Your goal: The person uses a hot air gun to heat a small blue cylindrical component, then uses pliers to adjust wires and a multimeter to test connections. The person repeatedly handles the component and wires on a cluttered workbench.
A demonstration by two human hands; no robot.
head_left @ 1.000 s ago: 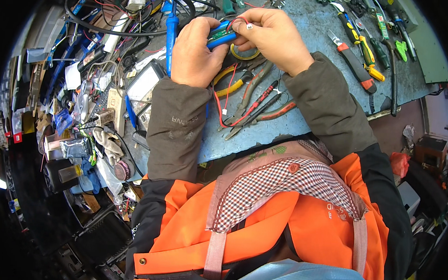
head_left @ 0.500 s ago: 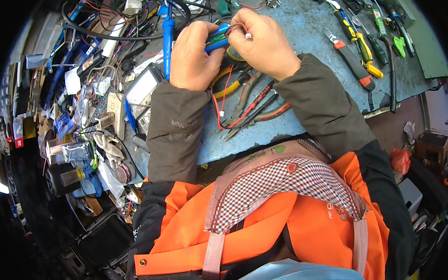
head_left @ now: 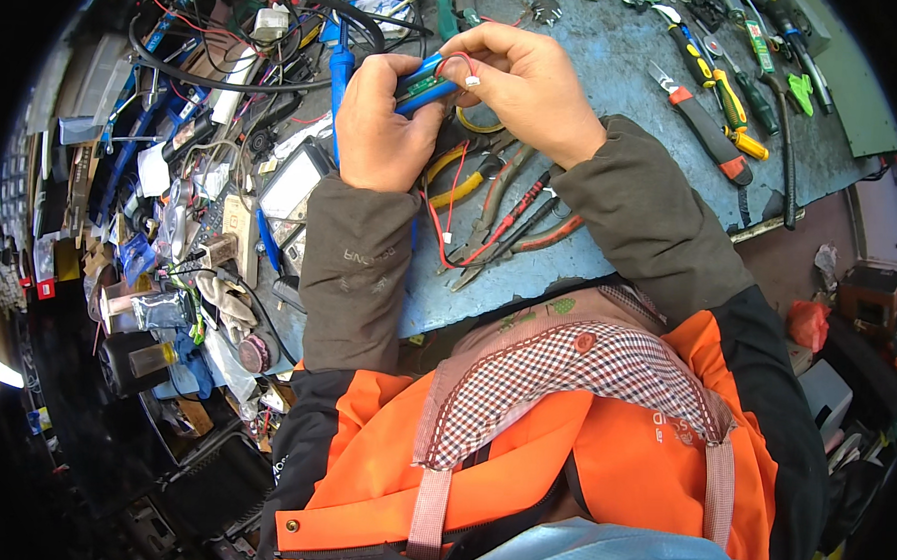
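Blue pack (head_left: 426,96): over the bench (head_left: 627,78); slanting lengthwise, rising from left hand (head_left: 383,127) toward right hand (head_left: 525,91);
Left hand: wrapped round the left end;
Right hand: bunched at the right end; whether pinching, cannot tell;
White plug (head_left: 472,81): on red wire (head_left: 459,53), by the right thumb

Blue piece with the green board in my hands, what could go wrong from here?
First, the thin red wire loops beside the right hand, with a small white plug at its end; an accidental tug might strain it. Second, the red-handled pliers lie on the bench near the hands; if the blue piece slipped from the left hand, its exposed green board could knock against them.
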